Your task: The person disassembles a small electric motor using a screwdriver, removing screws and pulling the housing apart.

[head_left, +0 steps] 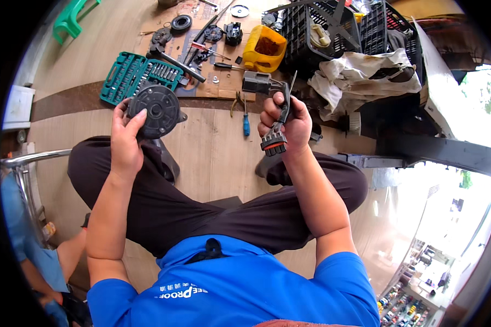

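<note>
My left hand (126, 143) grips a round black housing (158, 111) by its left edge, the thumb lying across its face. The housing has a raised centre and a small lug on its right side. Closed in a fist, my right hand (294, 125) holds a short wiring harness (285, 103). A dark grey plug (256, 82) sits at its upper end, and a black connector with an orange seal (274, 144) hangs at its lower end. A thin metal shaft (294, 80) juts up from the same fist; its other end is hidden.
Ahead lie a green socket set (120, 79), a blue-handled screwdriver (246, 125), pliers (235, 103) and a cut yellow jug (264, 49). Black crates (311, 43) and a white cloth (343, 82) stand to the right. Another person's arm (71, 253) shows at lower left.
</note>
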`<state>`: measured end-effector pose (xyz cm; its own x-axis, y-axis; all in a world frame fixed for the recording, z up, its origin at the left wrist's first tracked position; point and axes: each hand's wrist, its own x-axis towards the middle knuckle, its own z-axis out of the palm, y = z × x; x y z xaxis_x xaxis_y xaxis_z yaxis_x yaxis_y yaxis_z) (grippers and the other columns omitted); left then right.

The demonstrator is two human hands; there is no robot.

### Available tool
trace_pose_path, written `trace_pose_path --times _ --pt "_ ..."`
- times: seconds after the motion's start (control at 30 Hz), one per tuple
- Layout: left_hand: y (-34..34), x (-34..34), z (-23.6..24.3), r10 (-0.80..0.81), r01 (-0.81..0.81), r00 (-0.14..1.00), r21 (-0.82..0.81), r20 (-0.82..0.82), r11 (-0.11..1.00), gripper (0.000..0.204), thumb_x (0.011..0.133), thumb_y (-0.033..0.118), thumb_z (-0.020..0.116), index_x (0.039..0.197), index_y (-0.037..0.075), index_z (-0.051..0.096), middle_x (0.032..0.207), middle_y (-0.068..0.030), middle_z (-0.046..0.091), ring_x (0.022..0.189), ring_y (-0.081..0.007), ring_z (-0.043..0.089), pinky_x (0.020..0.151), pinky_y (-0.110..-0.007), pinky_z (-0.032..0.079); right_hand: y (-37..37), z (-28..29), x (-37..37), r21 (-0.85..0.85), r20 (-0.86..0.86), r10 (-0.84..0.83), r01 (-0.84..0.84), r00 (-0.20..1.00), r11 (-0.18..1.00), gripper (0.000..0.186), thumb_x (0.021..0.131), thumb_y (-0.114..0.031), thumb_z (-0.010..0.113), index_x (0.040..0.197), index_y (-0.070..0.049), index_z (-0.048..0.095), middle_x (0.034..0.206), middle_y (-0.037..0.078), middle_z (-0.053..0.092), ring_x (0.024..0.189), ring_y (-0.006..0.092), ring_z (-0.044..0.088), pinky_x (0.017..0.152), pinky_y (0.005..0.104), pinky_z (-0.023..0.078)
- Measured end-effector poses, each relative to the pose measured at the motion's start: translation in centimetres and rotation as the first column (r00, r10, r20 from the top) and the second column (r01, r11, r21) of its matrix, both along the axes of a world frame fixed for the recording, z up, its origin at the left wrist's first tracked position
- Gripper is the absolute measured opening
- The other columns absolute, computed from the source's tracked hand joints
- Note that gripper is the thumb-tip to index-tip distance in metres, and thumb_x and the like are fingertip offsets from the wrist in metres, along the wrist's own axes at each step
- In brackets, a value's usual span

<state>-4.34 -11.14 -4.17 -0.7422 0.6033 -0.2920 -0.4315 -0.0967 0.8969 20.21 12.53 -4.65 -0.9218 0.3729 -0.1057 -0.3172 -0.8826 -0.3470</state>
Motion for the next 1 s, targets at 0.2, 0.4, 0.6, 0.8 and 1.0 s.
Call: trace_pose_path --times 0.2,0.4,0.6,0.8,1.0 --pt "-0.1 0.0 -0.1 -0.010 0.010 1.000 0.004 -0.004 1.000 0.051 0.096 0.003 0.061 0.139 -0.003 0.036 0.120 -0.0132 0.062 0.104 -0.0168 0.065 0.089 -0.030 0.057 -0.1 0.1 -0.2 0.020 0.028 -0.023 0.023 0.999 1.000 0.031 0.098 -0.039 0.046 0.101 -0.010 0.057 0.071 0.000 0.045 0.050 0.0106 0.040 0.054 0.0305 0.039" --pt "-0.1 -0.1 -0.4 0.000 0.000 1.000 -0.006 -0.011 1.000 0.052 0.095 0.003 0.062 0.139 -0.003 0.036 0.120 -0.0131 0.062 0.106 -0.0164 0.064 0.092 -0.030 0.055 -0.4 0.0 -0.9 -0.005 0.231 -0.101 0.105 0.968 0.994 0.030 0.101 -0.035 0.044 0.102 -0.009 0.059 0.077 0.001 0.052 0.051 0.0113 0.040 0.050 0.0273 0.037" --pt "0.0 -0.1 -0.5 -0.001 0.001 1.000 -0.027 -0.011 1.000 0.052 0.094 0.003 0.063 0.138 -0.003 0.037 0.120 -0.0132 0.062 0.107 -0.0167 0.064 0.093 -0.030 0.054 -0.4 -0.6 -1.2 -0.069 0.334 -0.138 0.170 0.933 0.983 0.030 0.103 -0.032 0.044 0.106 -0.009 0.062 0.079 0.001 0.057 0.054 0.0112 0.041 0.050 0.0271 0.034" --pt "0.1 0.0 -0.2 -0.003 0.002 1.000 -0.056 -0.011 0.998 0.051 0.094 0.004 0.063 0.138 -0.002 0.037 0.121 -0.0131 0.062 0.107 -0.0168 0.064 0.092 -0.030 0.055 -0.5 -0.7 -1.4 -0.047 0.387 -0.151 0.183 0.910 0.982 0.027 0.104 -0.031 0.045 0.101 -0.009 0.059 0.081 0.002 0.059 0.055 0.0119 0.043 0.050 0.0271 0.035" --pt "0.3 0.3 0.3 -0.023 0.020 0.999 -0.104 -0.024 0.994 0.050 0.095 0.006 0.061 0.139 0.000 0.037 0.122 -0.0133 0.061 0.104 -0.0182 0.067 0.083 -0.031 0.060 -0.9 -5.3 -1.8 0.379 0.661 -0.172 -0.127 0.731 0.917 0.017 0.105 -0.023 0.051 0.096 -0.010 0.055 0.079 0.002 0.058 0.057 0.0097 0.047 0.046 0.0254 0.035"
